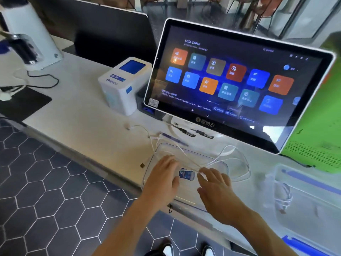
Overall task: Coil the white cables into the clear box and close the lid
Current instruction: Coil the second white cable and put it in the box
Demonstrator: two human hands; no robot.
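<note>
- Head view: both hands reach forward over the near edge of the pale bench [77,126], low in the middle of the picture.
- The left hand [162,174] is spread flat, fingers apart, palm down over a flat clear lid [184,150] that lies on the bench; it grips nothing.
- The right hand [215,189] is also spread, fingers loose; its fingertips [201,175] are at the strands of the white cables [221,156], but blur hides whether they pinch one.
- Between the two hands lies a small blue-and-white item [186,174], on the lid and just beside the right fingertips.
- The white cables sprawl in loose loops across the lid and the bench, running left toward a small plug end [128,127] and right in a wide curve.
- The clear box [310,193] with blue trim stands open at the right, with one white cable bundle [283,198] already inside.
- Behind the cables a tilted touchscreen [236,78] shows coloured tiles; a small white terminal [123,84] stands to its left.
</note>
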